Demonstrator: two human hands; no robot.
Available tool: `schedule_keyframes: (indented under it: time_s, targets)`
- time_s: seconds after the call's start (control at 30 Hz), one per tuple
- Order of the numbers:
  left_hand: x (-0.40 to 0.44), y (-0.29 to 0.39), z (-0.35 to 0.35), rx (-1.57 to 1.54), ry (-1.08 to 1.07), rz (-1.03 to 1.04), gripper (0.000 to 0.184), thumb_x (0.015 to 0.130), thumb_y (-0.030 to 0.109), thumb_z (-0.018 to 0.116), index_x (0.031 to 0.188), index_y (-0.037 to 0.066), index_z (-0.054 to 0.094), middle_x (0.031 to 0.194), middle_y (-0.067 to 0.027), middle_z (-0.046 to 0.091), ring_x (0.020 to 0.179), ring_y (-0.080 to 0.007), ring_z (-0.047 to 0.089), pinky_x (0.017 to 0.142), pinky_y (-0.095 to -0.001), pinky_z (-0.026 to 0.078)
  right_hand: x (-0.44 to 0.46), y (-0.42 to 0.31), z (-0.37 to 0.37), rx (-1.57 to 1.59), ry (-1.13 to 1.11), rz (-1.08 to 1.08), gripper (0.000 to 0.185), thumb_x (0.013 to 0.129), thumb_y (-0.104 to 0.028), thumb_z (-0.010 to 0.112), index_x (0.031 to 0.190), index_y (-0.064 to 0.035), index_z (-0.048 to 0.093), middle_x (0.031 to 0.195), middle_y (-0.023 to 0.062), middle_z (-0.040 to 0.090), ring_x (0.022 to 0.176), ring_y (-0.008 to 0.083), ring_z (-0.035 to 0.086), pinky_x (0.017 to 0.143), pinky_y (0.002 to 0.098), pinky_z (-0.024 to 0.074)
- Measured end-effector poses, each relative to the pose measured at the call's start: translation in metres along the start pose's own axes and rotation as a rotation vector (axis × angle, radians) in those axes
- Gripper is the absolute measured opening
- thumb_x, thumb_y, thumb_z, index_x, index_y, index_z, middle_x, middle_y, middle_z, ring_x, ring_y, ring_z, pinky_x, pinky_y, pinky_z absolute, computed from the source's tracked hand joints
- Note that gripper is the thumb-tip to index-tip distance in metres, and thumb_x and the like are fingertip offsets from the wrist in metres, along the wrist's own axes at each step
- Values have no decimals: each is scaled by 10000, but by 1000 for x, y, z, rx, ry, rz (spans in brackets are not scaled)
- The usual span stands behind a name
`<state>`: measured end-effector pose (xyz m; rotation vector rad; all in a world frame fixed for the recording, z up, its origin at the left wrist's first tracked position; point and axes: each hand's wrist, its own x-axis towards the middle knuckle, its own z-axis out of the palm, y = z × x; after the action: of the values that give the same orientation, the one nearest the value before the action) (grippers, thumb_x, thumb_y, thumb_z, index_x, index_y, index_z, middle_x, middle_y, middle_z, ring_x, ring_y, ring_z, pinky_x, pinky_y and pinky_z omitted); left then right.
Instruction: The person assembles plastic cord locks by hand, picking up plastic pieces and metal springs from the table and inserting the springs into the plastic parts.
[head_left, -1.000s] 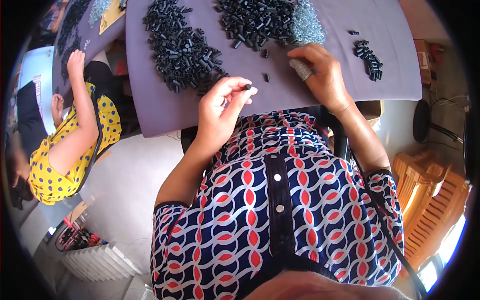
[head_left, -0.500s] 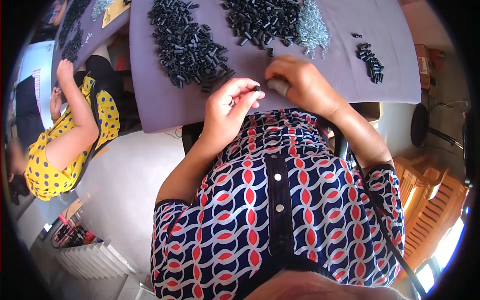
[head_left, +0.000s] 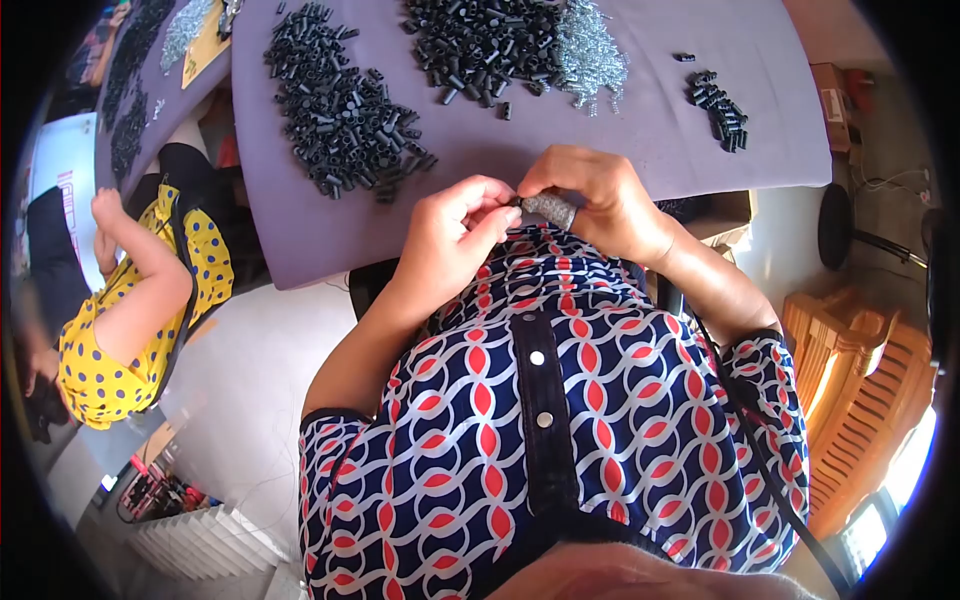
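Note:
My left hand (head_left: 458, 232) pinches a small black cylindrical part (head_left: 515, 202) in front of my body, near the table's front edge. Against it, my right hand (head_left: 603, 205) has its fingertips closed, with a silvery wrap (head_left: 549, 210) around one finger. Whatever the right fingertips hold is too small to make out. Beyond the hands lie a left pile of black parts (head_left: 340, 120), a middle pile of black parts (head_left: 480, 45) and, touching the middle one, a heap of small shiny metal pieces (head_left: 592, 55).
A small group of black parts (head_left: 718, 110) lies on the right of the purple-grey table (head_left: 650, 130). Another person in yellow dotted clothing (head_left: 120, 350) sits at the left by a second table. Wooden furniture (head_left: 865, 400) stands at the right.
My right hand has come from beside the metal pieces down and left to meet my left hand, which still pinches the black part. The view has shifted slightly.

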<state>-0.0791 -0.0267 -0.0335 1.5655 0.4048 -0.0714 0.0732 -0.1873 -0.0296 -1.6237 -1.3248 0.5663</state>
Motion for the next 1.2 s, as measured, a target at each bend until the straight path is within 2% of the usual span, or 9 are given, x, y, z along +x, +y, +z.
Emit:
schedule_keyframes:
  time_s: [0.03, 0.17, 0.23, 0.37, 0.43, 0.67, 0.83, 0.9, 1.2]
  targets:
    - [0, 1, -1, 2, -1, -2, 153, 973, 51, 608, 1087, -49, 627, 904, -79, 702, 756, -89, 620, 708, -224, 505, -2, 1, -1, 6, 7, -15, 217, 773, 23, 736, 978, -13, 676, 917, 103, 662, 882, 305, 655, 776, 360, 520]
    - [9, 4, -6, -193, -152, -117, 159, 974, 72, 611, 1080, -44, 638, 901, -86, 708, 745, -96, 622, 696, -224, 505, -7, 1, -8, -25, -17, -13, 216, 769, 30, 734, 972, -10, 673, 921, 104, 667, 881, 302, 661, 785, 361, 526]
    - [11, 8, -7, -226, -172, -134, 166, 973, 77, 612, 1083, -42, 646, 914, -100, 712, 755, -110, 634, 707, -229, 517, -9, 4, -8, -8, 48, -62, 190, 795, 29, 725, 975, -8, 674, 938, 107, 674, 879, 279, 672, 778, 337, 528]
    - [11, 16, -7, -296, -140, -69, 163, 985, 54, 578, 1101, -40, 644, 948, -120, 712, 790, -133, 655, 757, -250, 539, -10, 4, -13, 340, 189, 197, 141, 887, 0, 706, 1026, 5, 684, 982, 35, 671, 940, 121, 662, 836, 267, 540]
    - [10, 17, -6, -341, -93, 24, 164, 980, 64, 608, 1099, -45, 637, 954, -120, 720, 786, -124, 664, 752, -253, 557, -9, 4, -17, 375, 216, 161, 140, 890, -3, 708, 1027, 14, 683, 992, 33, 666, 946, 114, 657, 843, 258, 537]
    - [14, 13, -4, -351, 8, 88, 181, 996, 87, 585, 1143, -3, 639, 1015, -105, 721, 853, -133, 668, 812, -266, 530, -5, -5, -13, 267, 161, 178, 144, 880, -3, 716, 1021, -2, 690, 951, 43, 662, 900, 115, 659, 777, 255, 529]
    - [18, 7, -3, -371, 99, 124, 172, 979, 103, 615, 1122, 12, 646, 938, -51, 695, 829, -111, 641, 794, -240, 492, -1, -7, -10, 218, 170, 149, 149, 873, -8, 724, 1019, -3, 692, 940, 53, 669, 886, 134, 676, 780, 264, 538]
    - [20, 3, -4, -635, 24, 48, 147, 974, 99, 622, 1093, 16, 644, 893, -37, 677, 783, -106, 627, 751, -240, 493, 0, -11, -8, 208, 151, 161, 157, 867, -11, 729, 1019, -4, 693, 941, 54, 675, 887, 143, 685, 782, 272, 545]
    - [20, 0, -1, -753, 27, -38, 126, 966, 79, 623, 1074, 15, 633, 914, -84, 702, 764, -152, 670, 728, -285, 549, 1, -11, -5, 167, 181, 141, 168, 856, -9, 734, 1019, -9, 693, 929, 61, 677, 871, 155, 695, 766, 278, 550]
